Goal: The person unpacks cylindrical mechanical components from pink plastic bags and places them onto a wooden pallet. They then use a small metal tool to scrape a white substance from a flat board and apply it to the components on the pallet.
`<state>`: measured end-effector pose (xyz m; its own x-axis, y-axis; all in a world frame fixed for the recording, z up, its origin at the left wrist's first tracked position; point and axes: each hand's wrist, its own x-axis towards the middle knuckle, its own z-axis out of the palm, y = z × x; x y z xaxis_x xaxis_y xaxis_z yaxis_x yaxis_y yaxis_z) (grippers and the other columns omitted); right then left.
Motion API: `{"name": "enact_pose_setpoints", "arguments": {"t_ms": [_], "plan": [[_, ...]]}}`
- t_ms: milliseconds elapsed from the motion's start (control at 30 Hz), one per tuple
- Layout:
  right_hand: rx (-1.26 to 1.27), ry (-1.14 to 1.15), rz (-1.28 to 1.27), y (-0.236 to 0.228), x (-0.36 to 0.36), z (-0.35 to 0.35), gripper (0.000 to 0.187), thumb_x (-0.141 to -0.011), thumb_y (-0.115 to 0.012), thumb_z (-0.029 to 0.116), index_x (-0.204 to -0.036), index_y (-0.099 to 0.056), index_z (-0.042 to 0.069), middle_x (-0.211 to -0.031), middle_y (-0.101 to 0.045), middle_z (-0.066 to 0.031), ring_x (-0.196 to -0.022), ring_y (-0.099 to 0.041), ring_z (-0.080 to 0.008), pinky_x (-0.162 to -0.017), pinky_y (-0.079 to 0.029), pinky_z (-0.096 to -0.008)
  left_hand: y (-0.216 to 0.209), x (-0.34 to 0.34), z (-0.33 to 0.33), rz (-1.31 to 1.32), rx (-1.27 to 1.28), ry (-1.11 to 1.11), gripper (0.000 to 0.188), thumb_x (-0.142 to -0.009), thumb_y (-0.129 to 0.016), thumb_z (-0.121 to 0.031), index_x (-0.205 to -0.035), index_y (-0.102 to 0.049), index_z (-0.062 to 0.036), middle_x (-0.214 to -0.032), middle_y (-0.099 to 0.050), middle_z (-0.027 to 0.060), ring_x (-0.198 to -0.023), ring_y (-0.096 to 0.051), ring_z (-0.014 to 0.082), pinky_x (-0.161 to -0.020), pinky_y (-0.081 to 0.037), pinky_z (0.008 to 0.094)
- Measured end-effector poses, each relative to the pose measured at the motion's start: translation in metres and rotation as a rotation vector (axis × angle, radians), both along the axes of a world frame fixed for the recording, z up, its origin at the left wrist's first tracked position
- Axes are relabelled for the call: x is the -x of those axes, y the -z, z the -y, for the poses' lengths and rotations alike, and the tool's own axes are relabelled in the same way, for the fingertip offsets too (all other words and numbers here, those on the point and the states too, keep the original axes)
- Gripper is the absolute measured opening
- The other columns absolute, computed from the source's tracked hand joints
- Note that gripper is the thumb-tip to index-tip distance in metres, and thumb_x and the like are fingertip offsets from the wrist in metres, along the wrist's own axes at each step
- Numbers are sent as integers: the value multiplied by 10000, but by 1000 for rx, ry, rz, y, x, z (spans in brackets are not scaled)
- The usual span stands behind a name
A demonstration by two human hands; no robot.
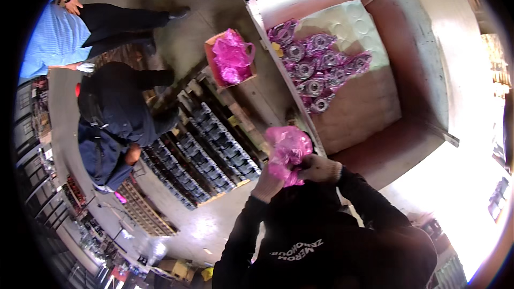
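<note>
– Okay, hands first. Clock centred on the bag, 12 at top of view.
– Both gloved, both on it. Left hand [269,184] at 7, grasping the pink plastic bag [289,150] from below; its fingers are mostly hidden. Right hand [320,169] at 4, fingers closed on the bag's edge.
– Bag position?
– Held up in front of the chest, just beside the bin's near wall. Crumpled. Can't tell what's inside.
– Next out?
– Pallet rows of dark metal parts [214,134] at 9. Big open bin [419,37] at 1.
– Bin contents?
– Cluster of round metal parts in pink-purple film [315,68], toward 12, by the left wall. Pale sheet [342,18] with round imprints beside them.
– 11?
– Cardboard box [210,59], more pink plastic [231,56] bunched in it.
– Farthest?
– Two people: one in dark clothes [115,99], bent over, between 9 and 10; one in a light-blue shirt [56,35] at 10.
</note>
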<state>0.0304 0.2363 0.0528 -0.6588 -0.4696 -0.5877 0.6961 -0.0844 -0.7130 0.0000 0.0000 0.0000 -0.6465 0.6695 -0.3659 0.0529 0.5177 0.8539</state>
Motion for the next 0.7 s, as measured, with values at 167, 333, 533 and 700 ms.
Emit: {"name": "enact_pose_setpoints", "arguments": {"t_ms": [167, 333, 533, 700], "plan": [[-32, 422, 50, -9, -3, -41, 404, -891, -707, -12, -1289, -635, -18, -1200, -705, -84, -1113, -643, -156, -1000, -509, -322, -33, 32, -37, 382, 55, -694, 293, -930, -598, -55, -1200, -680, 24, -1094, -744, 98, -974, -677, 157, -850, -528, 315], [-433, 652, -14, 34, 24, -84, 335, -933, -651, 10, -1267, -651, -12, -1169, -700, -44, -1077, -637, -137, -948, -502, -284, -9, 66, 6, 323, 41, -758, 252, -898, -608, -46, -1119, -707, 26, -1013, -763, 148, -935, -714, 205, -848, -534, 321], [-528, 774, -254, 74, 137, -86, 646, -903, -716, 39, -1488, -444, -1, -1412, -574, -125, -1246, -564, -200, -1070, -456, -339, 46, 130, 7, 86, 144, -757, 366, -893, -670, -244, -1171, -678, -6, -1080, -726, 233, -1017, -706, 387, -896, -555, 426], [-952, 403, -466, 156, 189, -57, 1019, -789, -834, 194, -1591, -225, 39, -1511, -455, -212, -1395, -444, -344, -1147, -389, -422, 95, 221, -12, 98, 408, -582, 728, -799, -777, -360, -1395, -503, -44, -1253, -645, 255, -1180, -608, 454, -986, -512, 516]]}}
